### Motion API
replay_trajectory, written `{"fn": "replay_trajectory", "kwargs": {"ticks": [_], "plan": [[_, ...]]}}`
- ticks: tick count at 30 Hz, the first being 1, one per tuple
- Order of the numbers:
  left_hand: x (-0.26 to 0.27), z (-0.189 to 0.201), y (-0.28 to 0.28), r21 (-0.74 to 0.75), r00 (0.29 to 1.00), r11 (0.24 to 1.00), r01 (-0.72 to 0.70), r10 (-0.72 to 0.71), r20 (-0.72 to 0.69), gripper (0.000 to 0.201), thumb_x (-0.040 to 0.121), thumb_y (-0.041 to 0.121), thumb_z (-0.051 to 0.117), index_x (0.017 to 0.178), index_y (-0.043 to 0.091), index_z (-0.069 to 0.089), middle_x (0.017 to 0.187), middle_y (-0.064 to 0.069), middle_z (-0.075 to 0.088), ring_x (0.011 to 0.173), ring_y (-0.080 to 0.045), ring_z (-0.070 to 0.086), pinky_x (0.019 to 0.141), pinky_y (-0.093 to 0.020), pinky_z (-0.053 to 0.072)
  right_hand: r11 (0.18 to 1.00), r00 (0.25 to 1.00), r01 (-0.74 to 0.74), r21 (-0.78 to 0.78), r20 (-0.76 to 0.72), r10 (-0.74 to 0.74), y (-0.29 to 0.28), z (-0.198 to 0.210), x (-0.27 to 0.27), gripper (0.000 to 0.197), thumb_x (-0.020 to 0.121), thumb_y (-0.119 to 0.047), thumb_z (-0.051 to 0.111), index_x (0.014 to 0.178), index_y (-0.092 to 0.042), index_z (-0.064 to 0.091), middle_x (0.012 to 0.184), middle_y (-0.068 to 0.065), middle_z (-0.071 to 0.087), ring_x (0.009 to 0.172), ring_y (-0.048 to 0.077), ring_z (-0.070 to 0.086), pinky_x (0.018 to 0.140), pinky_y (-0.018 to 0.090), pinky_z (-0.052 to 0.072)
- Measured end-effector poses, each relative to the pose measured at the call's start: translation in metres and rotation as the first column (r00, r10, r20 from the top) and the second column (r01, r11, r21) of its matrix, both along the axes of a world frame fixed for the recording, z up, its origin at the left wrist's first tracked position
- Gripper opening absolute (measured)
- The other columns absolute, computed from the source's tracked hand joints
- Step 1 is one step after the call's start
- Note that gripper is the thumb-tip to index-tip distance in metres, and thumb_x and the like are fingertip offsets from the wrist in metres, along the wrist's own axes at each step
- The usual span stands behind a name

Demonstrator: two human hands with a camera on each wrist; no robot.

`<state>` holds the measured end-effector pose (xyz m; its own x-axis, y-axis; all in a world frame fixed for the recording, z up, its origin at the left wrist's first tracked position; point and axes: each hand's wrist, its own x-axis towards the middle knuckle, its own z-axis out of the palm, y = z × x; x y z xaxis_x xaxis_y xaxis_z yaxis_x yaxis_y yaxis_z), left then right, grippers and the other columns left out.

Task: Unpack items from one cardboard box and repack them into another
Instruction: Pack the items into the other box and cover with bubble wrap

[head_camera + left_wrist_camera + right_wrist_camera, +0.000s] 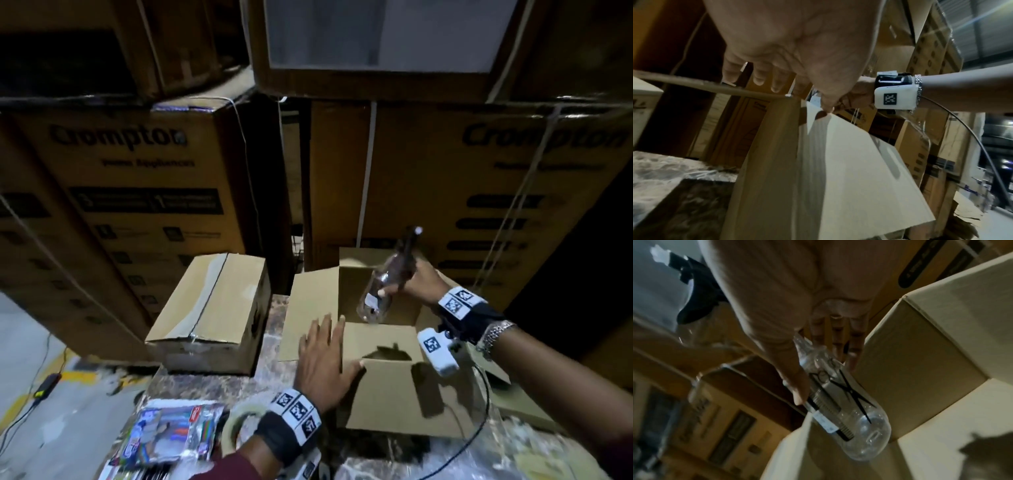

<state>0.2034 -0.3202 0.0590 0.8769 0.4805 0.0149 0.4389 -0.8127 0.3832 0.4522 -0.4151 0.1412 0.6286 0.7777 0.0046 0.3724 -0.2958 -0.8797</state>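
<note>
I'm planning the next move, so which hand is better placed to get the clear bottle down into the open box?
Right. The right hand already grips the clear plastic bottle over the open cardboard box; the left hand lies flat on its flap.

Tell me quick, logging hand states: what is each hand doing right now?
Left hand: open, fingers straight, resting on the open cardboard box flap.
Right hand: closed around a clear spray bottle, held tilted over the box.
</note>
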Motion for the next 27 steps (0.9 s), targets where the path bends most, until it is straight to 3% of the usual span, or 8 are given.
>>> {"fn": "replay_trajectory", "kwargs": {"ticks": [2,7,9,13,18,22,25,27], "plan": [[0.004,-0.011,-0.003,0.022,0.999,1.000,0.002,-0.001,-0.044,0.079,0.093,0.068,0.018,0.161,0.032,0.002,0.171,-0.001,0.000,0.157,-0.028,-0.001,0.125,-0.051,0.007,0.987,0.989,-0.099,-0.129,0.100,0.112,0.019,-0.017,0.014,0.044,0.069,0.003,0.085,0.103,-0.014,0.062,0.103,0.002,0.069,0.101,0.013,0.068,0.088,0.028,0.050],[0.004,-0.033,-0.004,-0.035,0.999,0.999,-0.036,0.036,-0.005,0.092,0.081,0.081,-0.014,0.161,0.036,-0.007,0.168,0.014,-0.016,0.156,-0.019,-0.013,0.125,-0.050,0.000,0.897,0.933,-0.194,-0.397,0.207,0.293,0.060,-0.075,0.034,0.049,0.078,-0.006,0.079,0.123,-0.014,0.062,0.116,0.006,0.067,0.106,0.023,0.064,0.096,0.040,0.052],[0.002,-0.035,-0.004,-0.058,0.999,0.997,-0.041,0.041,0.010,0.084,0.085,0.077,-0.007,0.160,0.039,-0.010,0.166,0.019,-0.021,0.155,-0.014,-0.017,0.125,-0.047,-0.003,0.896,0.932,-0.179,-0.406,0.223,0.287,0.075,-0.100,0.037,0.046,0.079,-0.006,0.076,0.122,-0.015,0.063,0.116,0.007,0.069,0.107,0.026,0.065,0.095,0.041,0.052],[0.003,-0.035,-0.005,-0.076,0.999,0.996,-0.053,0.053,-0.008,0.070,0.101,0.067,0.018,0.157,0.043,-0.015,0.161,0.026,-0.029,0.151,-0.007,-0.025,0.122,-0.043,-0.011,0.899,0.926,-0.176,-0.400,0.242,0.289,0.095,-0.135,0.033,0.046,0.076,-0.008,0.075,0.119,-0.019,0.064,0.113,0.006,0.072,0.106,0.024,0.068,0.083,0.029,0.051],[0.004,-0.035,-0.006,-0.083,0.998,0.995,-0.059,0.057,-0.025,0.070,0.103,0.063,0.022,0.158,0.042,-0.016,0.161,0.025,-0.030,0.151,-0.006,-0.025,0.122,-0.043,-0.009,0.905,0.935,-0.145,-0.400,0.244,0.258,0.107,-0.173,0.032,0.064,0.079,-0.005,0.072,0.140,-0.010,0.052,0.132,0.012,0.063,0.122,0.028,0.059,0.097,0.028,0.046],[0.006,-0.034,-0.009,-0.112,0.996,0.990,-0.083,0.080,-0.031,0.071,0.101,0.066,0.019,0.157,0.043,-0.018,0.160,0.027,-0.031,0.150,-0.004,-0.026,0.124,-0.043,-0.008,0.923,0.957,-0.094,-0.374,0.223,0.188,0.107,-0.190,0.032,0.061,0.083,-0.002,0.071,0.140,-0.005,0.049,0.131,0.014,0.062,0.120,0.028,0.059,0.092,0.018,0.039],[0.006,-0.035,-0.011,-0.112,0.996,0.990,-0.091,0.088,-0.027,0.072,0.096,0.070,0.010,0.157,0.044,-0.017,0.159,0.028,-0.031,0.150,-0.003,-0.026,0.125,-0.043,-0.007,0.924,0.964,-0.050,-0.380,0.223,0.144,0.105,-0.199,0.034,0.071,0.078,-0.005,0.076,0.142,-0.007,0.047,0.127,0.019,0.064,0.115,0.034,0.062,0.096,0.030,0.047],[0.006,-0.037,-0.012,-0.102,0.995,0.990,-0.097,0.095,-0.025,0.070,0.100,0.068,0.015,0.157,0.043,-0.017,0.159,0.028,-0.031,0.150,-0.003,-0.026,0.124,-0.042,-0.007,0.908,0.966,-0.033,-0.418,0.219,0.136,0.103,-0.193,0.033,0.075,0.071,-0.006,0.082,0.138,-0.010,0.049,0.117,0.017,0.068,0.106,0.035,0.066,0.090,0.038,0.053]]}}
